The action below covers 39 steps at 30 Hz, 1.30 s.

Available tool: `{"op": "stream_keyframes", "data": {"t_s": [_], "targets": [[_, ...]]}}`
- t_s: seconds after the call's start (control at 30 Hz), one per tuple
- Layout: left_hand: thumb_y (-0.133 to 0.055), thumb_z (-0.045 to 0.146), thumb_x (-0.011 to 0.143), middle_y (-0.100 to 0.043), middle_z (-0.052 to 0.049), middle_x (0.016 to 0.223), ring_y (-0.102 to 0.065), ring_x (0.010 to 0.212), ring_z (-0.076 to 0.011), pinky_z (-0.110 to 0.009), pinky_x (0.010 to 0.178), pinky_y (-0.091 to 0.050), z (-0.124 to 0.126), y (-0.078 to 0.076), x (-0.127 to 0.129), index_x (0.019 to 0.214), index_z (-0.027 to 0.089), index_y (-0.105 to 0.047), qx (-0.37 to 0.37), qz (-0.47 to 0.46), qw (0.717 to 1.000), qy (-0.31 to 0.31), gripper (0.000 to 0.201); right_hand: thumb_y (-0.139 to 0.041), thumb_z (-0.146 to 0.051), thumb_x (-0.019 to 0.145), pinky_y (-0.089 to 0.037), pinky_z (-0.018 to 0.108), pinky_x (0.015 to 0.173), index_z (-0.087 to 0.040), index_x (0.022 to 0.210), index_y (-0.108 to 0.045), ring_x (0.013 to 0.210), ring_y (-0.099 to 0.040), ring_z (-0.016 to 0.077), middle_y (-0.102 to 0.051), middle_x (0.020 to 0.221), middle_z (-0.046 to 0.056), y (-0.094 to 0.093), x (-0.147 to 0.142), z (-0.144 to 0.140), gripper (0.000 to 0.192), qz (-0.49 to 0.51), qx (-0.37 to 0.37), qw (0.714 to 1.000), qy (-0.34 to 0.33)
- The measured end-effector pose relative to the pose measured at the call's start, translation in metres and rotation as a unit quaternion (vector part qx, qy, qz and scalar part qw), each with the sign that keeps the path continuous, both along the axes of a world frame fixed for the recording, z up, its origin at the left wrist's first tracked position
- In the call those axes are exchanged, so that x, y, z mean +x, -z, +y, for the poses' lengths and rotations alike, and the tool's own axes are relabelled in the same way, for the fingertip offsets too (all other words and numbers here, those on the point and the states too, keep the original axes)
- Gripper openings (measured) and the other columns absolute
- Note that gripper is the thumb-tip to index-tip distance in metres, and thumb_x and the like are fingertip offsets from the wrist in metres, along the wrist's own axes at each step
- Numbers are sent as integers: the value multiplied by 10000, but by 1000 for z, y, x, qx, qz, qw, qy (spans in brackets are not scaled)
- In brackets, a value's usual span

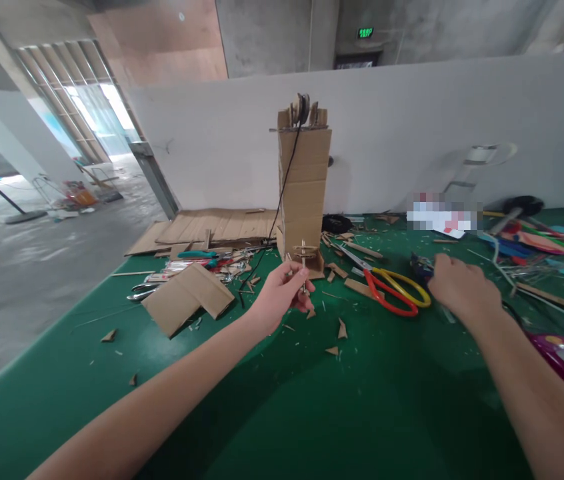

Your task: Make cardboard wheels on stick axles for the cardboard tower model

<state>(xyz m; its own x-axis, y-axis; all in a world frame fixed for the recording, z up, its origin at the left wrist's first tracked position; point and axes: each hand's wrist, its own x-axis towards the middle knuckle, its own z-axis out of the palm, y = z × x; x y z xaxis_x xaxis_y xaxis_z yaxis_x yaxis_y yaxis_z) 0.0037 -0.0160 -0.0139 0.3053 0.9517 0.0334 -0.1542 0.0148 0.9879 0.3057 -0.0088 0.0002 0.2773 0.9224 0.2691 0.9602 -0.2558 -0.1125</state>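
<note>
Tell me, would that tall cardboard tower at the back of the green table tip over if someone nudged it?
Probably, yes. The cardboard tower stands tall on a narrow base, so a push near the top would likely topple it. Being corrugated card, it is likely light, and the parts perched on top may make it top-heavy. The black cord hanging down its side could also drag it if snagged.

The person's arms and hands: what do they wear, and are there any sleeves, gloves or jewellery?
Both forearms are bare, with no sleeves in view. The left hand and the right hand wear no gloves. No watch, bracelet or ring can be seen on either.
</note>
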Motion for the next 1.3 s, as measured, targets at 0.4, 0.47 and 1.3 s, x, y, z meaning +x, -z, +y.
{"op": "stream_keyframes", "data": {"t_s": [0.4,0.47,1.3], "targets": [[-508,305,830,-520,34,673,-386,394,-25,-176,384,-279,-26,-5,-21,878,154,-513,14,97,993,-71,158,-507,-280,751,-381,649,745,-160,1124,-510,1080,-450,546,-524,1125,286,-3,20,-5,391,-16,38,994,101],[-502,321,828,-516,39,662,-366,389,-31,-183,384,-276,-23,-3,-23,871,160,-508,32,116,989,-89,167,-457,-324,796,-411,601,757,-154,1218,-407,1135,-414,529,-466,1201,287,-13,15,-9,457,-12,109,990,92],[-375,218,920,-525,-62,943,-558,852,-184,-319,762,-476,-3,16,-50,935,177,-500,354,520,765,-135,132,-504,-476,830,-483,276,530,-220,806,-571,578,-610,165,-635,659,2,26,-108,-46,266,384,-95,857,-330]]}}
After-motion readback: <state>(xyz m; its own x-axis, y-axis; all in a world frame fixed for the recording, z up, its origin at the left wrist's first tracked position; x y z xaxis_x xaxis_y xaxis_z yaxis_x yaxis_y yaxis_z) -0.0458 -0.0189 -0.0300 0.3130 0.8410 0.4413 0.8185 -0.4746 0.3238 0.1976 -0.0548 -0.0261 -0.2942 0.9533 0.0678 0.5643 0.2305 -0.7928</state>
